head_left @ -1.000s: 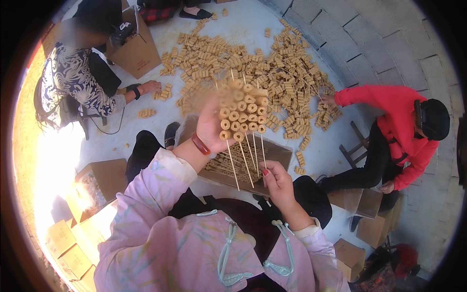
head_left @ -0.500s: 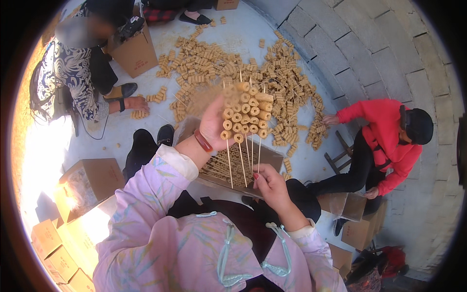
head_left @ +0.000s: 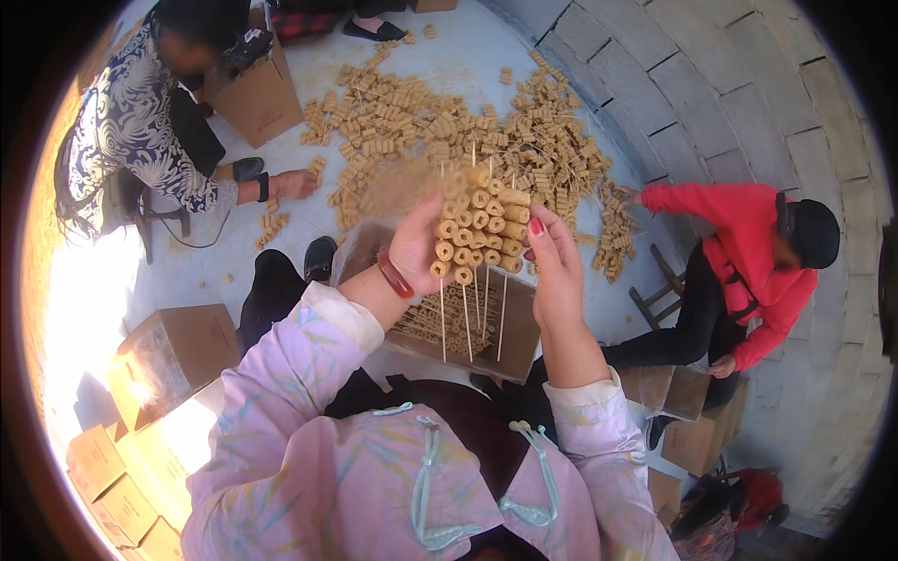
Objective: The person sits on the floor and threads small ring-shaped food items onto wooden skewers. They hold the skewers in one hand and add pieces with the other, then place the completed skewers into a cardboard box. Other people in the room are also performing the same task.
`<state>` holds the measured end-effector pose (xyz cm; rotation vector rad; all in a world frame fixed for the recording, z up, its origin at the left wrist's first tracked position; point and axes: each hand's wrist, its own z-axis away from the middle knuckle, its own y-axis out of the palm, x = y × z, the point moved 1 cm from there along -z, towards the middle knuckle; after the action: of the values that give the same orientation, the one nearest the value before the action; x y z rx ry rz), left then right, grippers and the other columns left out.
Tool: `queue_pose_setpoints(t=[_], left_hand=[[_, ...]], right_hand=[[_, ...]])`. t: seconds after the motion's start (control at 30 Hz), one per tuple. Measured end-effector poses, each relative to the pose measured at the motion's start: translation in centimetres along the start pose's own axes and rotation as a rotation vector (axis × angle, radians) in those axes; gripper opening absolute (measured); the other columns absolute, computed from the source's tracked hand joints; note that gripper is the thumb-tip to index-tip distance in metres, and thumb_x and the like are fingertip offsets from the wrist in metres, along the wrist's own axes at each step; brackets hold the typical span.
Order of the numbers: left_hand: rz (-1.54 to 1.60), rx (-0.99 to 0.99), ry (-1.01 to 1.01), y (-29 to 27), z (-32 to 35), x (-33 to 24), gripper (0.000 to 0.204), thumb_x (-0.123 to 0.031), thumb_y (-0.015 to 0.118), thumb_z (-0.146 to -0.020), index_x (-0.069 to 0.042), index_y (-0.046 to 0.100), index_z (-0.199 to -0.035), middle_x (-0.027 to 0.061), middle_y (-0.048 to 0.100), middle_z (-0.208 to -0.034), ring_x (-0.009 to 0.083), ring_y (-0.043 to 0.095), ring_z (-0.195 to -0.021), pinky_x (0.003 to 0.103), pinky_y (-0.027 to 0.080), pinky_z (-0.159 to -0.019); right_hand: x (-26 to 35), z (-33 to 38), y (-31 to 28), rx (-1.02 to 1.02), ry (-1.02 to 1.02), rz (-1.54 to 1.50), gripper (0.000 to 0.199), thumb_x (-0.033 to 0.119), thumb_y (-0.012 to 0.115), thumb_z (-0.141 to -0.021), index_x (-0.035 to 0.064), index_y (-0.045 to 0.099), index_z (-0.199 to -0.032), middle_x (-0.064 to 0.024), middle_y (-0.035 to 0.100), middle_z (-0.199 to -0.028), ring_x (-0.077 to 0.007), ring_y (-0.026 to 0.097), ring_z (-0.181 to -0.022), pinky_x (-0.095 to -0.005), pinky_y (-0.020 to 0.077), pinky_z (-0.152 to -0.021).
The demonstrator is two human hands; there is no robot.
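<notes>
Skewered rolls (head_left: 480, 221), box (head_left: 521, 333) below, heap (head_left: 449, 128) beyond

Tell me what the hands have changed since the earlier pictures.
The right hand let go of a stick's lower end and moved up to the right side of the skewered bundle. The left hand still holds the bundle above the open box.

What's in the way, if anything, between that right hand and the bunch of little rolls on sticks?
Nothing visible. The right hand is at the right edge of the bunch of rolls; whether it touches is hard to tell. The left hand holds the bunch from the other side.
</notes>
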<state>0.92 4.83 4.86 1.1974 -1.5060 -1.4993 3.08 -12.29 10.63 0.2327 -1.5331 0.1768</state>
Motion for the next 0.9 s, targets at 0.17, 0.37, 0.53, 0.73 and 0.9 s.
queue_pose_setpoints(t=[0.17,0.37,0.53,0.73,0.9], left_hand=[[-0.144,-0.126,0.057,-1.3,-0.4,0.2,0.066,-0.051,0.047,-0.093,-0.005,0.038,-0.140,0.0179,0.051,-0.135,0.0322,0.055,-0.120,0.046,0.047,-0.099],[-0.142,-0.102,0.070,-1.4,-0.8,0.2,0.066,-0.049,0.049,-0.093,-0.004,0.038,-0.140,0.0184,0.050,-0.136,0.0329,0.053,-0.122,0.047,0.044,-0.102],[-0.197,-0.061,0.102,-1.2,-1.0,0.4,0.068,-0.048,0.054,-0.091,-0.004,0.037,-0.140,0.0181,0.049,-0.137,0.0337,0.052,-0.123,0.048,0.043,-0.103],[-0.200,-0.083,0.105,-0.9,-1.3,0.3,0.070,-0.051,0.052,-0.092,-0.005,0.035,-0.142,0.0167,0.048,-0.138,0.0327,0.050,-0.125,0.047,0.041,-0.104],[-0.273,-0.124,0.147,-0.7,-1.9,0.2,0.070,-0.055,0.046,-0.093,-0.006,0.034,-0.143,0.0144,0.047,-0.140,0.0316,0.049,-0.125,0.045,0.042,-0.104]], right_hand=[[-1.1,-2.2,1.6,-0.139,0.143,-0.191,0.037,0.019,0.062,-0.093,-0.0025,0.052,-0.120,-0.0088,0.061,-0.107,-0.0107,0.058,-0.093,-0.0247,0.0498,-0.076],[-1.9,-4.0,1.3,-0.137,0.192,-0.318,0.026,0.012,0.065,-0.089,-0.0006,0.055,-0.110,-0.0036,0.061,-0.093,-0.0094,0.057,-0.085,-0.0236,0.0488,-0.074],[-2.7,-4.4,1.7,-0.231,-0.007,-0.297,0.024,0.005,0.066,-0.086,0.0017,0.056,-0.108,-0.0023,0.060,-0.092,-0.0085,0.055,-0.084,-0.0226,0.0460,-0.077],[-2.4,-4.8,1.4,-0.196,-0.111,-0.172,0.021,0.006,0.065,-0.088,0.0025,0.056,-0.107,-0.0025,0.060,-0.094,-0.0081,0.055,-0.082,-0.0230,0.0474,-0.073],[-2.3,-6.0,1.3,-0.158,-0.155,-0.073,0.023,0.007,0.066,-0.088,0.0019,0.057,-0.108,-0.0030,0.060,-0.095,-0.0072,0.055,-0.080,-0.0221,0.0478,-0.071]])
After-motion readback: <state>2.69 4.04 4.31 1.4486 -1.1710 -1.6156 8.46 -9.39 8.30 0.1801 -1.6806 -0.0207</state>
